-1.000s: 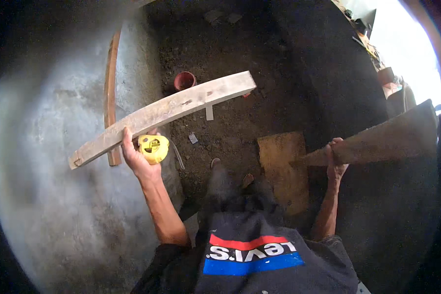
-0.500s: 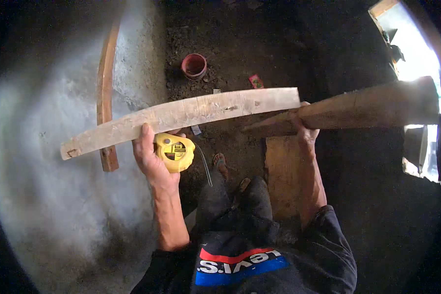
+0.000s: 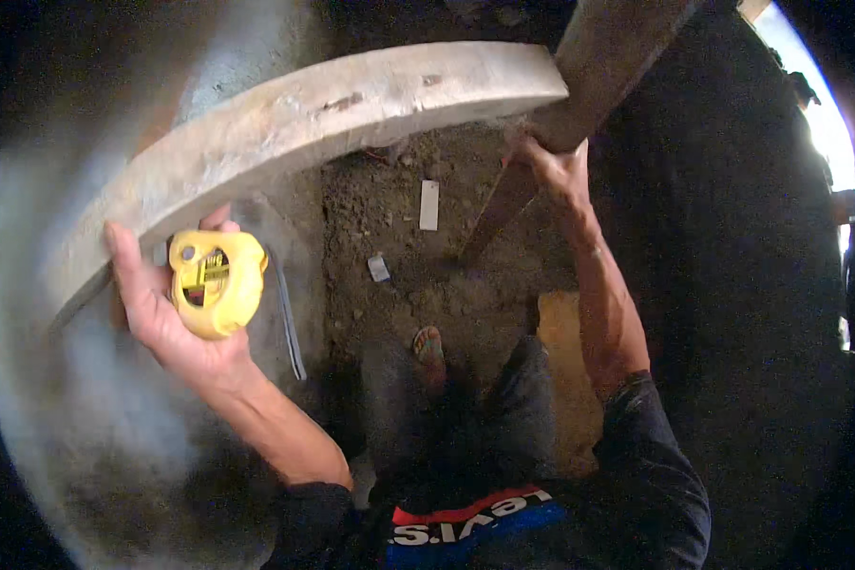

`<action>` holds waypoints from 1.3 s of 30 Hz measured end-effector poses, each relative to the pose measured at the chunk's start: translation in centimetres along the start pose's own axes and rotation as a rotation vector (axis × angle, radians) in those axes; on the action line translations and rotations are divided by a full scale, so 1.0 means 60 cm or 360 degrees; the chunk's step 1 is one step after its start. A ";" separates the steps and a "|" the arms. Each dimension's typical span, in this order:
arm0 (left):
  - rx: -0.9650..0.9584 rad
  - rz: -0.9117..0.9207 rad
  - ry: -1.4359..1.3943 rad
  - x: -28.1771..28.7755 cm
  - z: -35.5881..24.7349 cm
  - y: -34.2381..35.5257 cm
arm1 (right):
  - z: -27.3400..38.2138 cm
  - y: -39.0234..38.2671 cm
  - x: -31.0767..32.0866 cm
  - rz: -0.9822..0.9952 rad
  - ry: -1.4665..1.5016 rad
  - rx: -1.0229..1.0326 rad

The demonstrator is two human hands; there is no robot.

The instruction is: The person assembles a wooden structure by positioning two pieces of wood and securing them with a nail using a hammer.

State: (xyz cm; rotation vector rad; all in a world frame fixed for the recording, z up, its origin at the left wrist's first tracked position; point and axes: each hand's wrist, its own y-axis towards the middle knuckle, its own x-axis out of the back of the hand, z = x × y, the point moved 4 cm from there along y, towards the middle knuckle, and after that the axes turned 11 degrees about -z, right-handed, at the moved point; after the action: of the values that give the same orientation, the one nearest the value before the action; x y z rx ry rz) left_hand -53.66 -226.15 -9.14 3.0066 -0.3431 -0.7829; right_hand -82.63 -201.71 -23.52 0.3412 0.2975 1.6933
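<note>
My left hand (image 3: 185,337) is closed around a yellow tape measure (image 3: 242,275) with a wrist strap dangling from it. The same hand grips the left part of a long pale wooden board (image 3: 294,109), its thumb on the near face. The board spans the upper picture and looks curved through the lens. Its right end meets a dark wooden beam (image 3: 617,66), and I cannot tell whether they touch. My right hand (image 3: 556,171) is wrapped around that beam, which slants from the upper right down toward the ground. Fingers behind the wood are partly hidden.
A grey concrete surface (image 3: 142,427) fills the left side. Bare dirt ground (image 3: 370,209) holds a small white strip (image 3: 429,205) and a white scrap (image 3: 378,268). A tan board (image 3: 565,370) lies beside my right leg. Bright openings line the far right.
Both hands have shifted up and the left one further left, carrying the pale board along. The dark beam has swung from pointing right to slanting up and away. The red bucket has left sight.
</note>
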 end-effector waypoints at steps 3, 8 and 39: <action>0.0074 0.0224 -0.0211 0.034 0.059 0.007 | -0.033 -0.003 -0.025 0.0134 -0.0020 -0.0067; -0.0109 0.0389 -0.0374 0.088 0.117 -0.010 | -0.118 -0.012 -0.052 0.0227 0.0442 0.0377; 0.0200 0.0441 -0.0245 0.099 0.223 -0.032 | -0.400 -0.016 -0.010 0.0196 0.0847 0.0166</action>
State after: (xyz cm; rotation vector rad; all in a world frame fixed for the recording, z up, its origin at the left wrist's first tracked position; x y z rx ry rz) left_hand -54.66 -225.01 -23.84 2.9208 -0.8215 -0.9990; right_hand -91.04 -202.22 -46.03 -0.0247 0.7706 1.8761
